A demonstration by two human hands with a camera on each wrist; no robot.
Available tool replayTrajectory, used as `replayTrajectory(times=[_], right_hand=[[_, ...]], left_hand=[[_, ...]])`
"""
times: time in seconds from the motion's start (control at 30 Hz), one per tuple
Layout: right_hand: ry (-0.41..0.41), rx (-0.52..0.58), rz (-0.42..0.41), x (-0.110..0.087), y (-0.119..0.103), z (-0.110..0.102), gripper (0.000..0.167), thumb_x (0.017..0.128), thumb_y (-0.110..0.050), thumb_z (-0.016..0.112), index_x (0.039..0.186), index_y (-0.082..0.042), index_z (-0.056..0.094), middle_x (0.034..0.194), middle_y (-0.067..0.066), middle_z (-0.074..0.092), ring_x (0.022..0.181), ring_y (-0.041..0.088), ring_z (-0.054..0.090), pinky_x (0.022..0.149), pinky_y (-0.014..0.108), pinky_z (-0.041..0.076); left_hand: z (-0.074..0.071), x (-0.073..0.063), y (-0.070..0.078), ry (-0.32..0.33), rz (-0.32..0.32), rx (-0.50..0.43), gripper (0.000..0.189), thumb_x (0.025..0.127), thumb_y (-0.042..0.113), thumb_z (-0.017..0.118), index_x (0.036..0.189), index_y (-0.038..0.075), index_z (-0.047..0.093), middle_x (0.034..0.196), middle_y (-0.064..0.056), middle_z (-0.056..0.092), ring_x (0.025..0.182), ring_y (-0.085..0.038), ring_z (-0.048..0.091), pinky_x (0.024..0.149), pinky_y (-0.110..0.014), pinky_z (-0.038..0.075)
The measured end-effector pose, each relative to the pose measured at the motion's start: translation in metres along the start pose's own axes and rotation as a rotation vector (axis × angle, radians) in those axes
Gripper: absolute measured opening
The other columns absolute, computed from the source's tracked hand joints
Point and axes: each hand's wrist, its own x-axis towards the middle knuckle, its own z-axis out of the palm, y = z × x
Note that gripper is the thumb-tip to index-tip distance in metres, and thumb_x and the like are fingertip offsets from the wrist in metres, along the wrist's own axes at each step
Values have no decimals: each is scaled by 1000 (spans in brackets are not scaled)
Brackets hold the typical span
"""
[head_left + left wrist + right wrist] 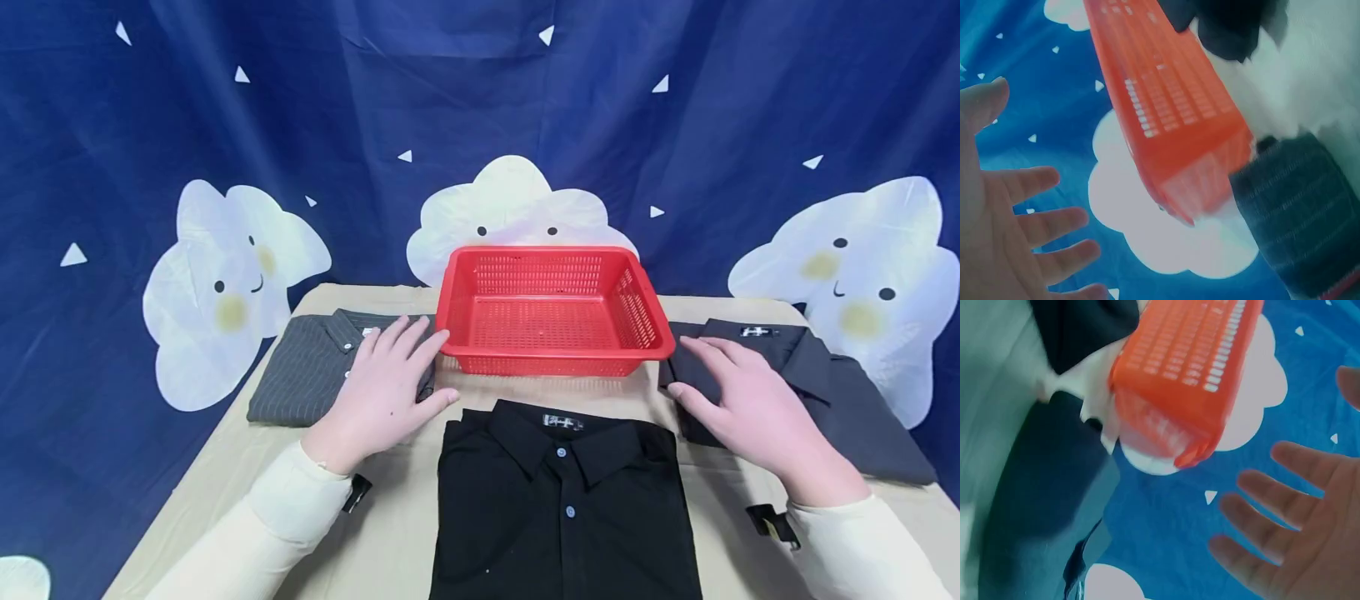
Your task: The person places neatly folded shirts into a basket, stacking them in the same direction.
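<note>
My left hand (pixel 386 400) has its fingers extended and spread beside the left corner of a red plastic basket (pixel 540 363). In the head view its index fingertip overlaps the rim, but the left wrist view shows a gap between the fingers (pixel 1054 219) and the basket (pixel 1166 112). Below and behind this hand lies a folded grey pinstriped shirt (pixel 292 375). On the other side, my right hand (pixel 757 408) is held over a folded dark grey shirt (pixel 873 417), its fingers stretched toward the basket and holding nothing. A folded black shirt (pixel 562 533) lies between the forearms, collar toward the basket.
A beige cloth covers the table (pixel 405 500). Behind it hangs a dark blue curtain (pixel 480 100) with white smiling clouds and small triangles. Dark straps or clips (pixel 772 525) show at the wrists, under the pale sleeves (pixel 247 517).
</note>
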Motion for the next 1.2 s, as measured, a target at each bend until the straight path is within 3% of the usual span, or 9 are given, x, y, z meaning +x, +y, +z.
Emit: replayTrajectory(times=[0.27, 0.5, 0.63, 0.8, 1.03, 1.2], right_hand=[[-97, 58, 18, -10, -11, 0, 54, 96, -49, 66, 136, -14, 60, 126, 9, 59, 110, 32, 61, 84, 60, 51], [-200, 143, -3, -13, -9, 10, 48, 94, -45, 70, 130, -13, 64, 94, -8, 62, 80, 9, 57, 69, 33, 49], [-294, 196, 26, -15, -7, 16, 49, 94, -42, 72, 127, -9, 63, 85, -12, 63, 73, 3, 58, 66, 29, 50], [-357, 199, 71, -19, -5, 24, 46, 92, -42, 73, 121, -7, 64, 82, -9, 61, 72, 6, 56, 66, 31, 49], [-418, 189, 144, -24, -1, 32, 49, 90, -51, 72, 114, -8, 65, 78, -5, 56, 68, 10, 52, 63, 31, 43], [-455, 158, 221, -27, 2, 35, 58, 89, -58, 70, 112, -6, 63, 83, -3, 61, 73, 14, 55, 66, 36, 46]], left_hand=[[-6, -12, 10, -21, 89, -228, 71, 90, 48, 71, 149, 15, 49, 147, -4, 52, 135, -26, 46, 111, -52, 38], [-3, -19, 9, -191, 5, -386, 65, 94, 44, 68, 151, 20, 48, 140, 1, 57, 123, -18, 57, 104, -44, 47], [8, -18, 8, -283, -49, -411, 60, 95, 43, 68, 148, 23, 51, 120, 7, 66, 101, -11, 64, 88, -39, 53], [27, -13, 6, -344, -70, -400, 56, 94, 42, 68, 142, 18, 56, 92, 15, 62, 79, -5, 59, 76, -34, 51], [43, -10, 6, -422, -105, -384, 60, 91, 43, 70, 141, 12, 57, 80, 13, 57, 71, -6, 55, 70, -33, 48], [52, -8, 7, -454, -73, -378, 67, 89, 49, 71, 140, 9, 55, 87, 8, 64, 83, -13, 63, 80, -39, 52]])
